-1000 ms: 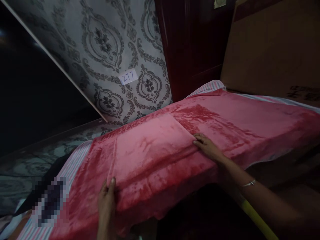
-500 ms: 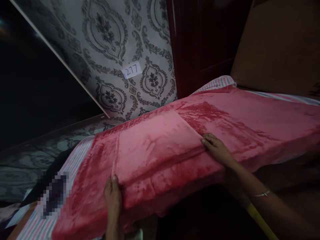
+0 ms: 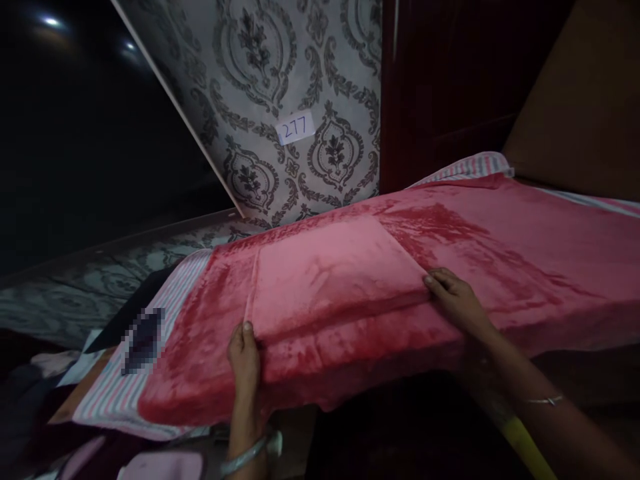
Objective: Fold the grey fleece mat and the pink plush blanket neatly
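Note:
A red plush blanket is spread over a raised surface, with a folded panel of it lying on top at the middle. My left hand pinches the near left corner of that folded panel, thumb on top. My right hand is closed on the panel's near right corner, fingers curled at the fold edge. A thin bangle circles each wrist.
A striped cloth lies under the blanket and shows at the left and the far right. Behind stands a patterned wall panel with a paper label reading 277, next to a dark red door. Below the surface it is dark.
The view has shifted so the blanket and both hands sit further right in the frame. Both hands keep their hold on the folded panel's corners.

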Demonstrator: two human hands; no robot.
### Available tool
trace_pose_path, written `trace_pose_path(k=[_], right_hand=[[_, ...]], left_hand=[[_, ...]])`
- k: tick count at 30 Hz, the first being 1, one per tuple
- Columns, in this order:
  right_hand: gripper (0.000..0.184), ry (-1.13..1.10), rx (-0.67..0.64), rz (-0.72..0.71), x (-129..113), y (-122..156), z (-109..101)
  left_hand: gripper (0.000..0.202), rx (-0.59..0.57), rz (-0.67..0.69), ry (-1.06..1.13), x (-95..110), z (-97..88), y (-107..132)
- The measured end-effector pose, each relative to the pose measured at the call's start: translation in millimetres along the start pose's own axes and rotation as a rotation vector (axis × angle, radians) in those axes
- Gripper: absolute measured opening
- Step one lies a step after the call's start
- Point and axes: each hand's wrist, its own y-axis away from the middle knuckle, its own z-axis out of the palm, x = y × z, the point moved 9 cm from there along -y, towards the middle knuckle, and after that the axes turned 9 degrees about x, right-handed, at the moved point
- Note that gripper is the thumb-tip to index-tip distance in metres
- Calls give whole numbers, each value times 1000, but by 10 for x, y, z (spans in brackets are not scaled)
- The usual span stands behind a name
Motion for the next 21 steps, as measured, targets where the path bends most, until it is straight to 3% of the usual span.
trace_pose_path(k=[5,9,12,14,17,21], right_hand=[[40,103,-44,10,-18,29,30],[31,345,-96,-1,-29,82,56],[29,503,-160,-12,-76,87,65],[27,483,-193,15,-117,56,48],[28,304,-243,161,-120,11,20],[54,1,-392,542,14,120,145]], left_hand=[[44,-27,-20,-5,-16,-17,13],[44,-80,-49,-123,-19,-9,-83],[47,-152,-105,-161,-6,46,-131],[52,-203,-138,-103,32,88,-114],[59,-207,-186,46,106,79,-50],[63,-222,-309,196,96,108,41]])
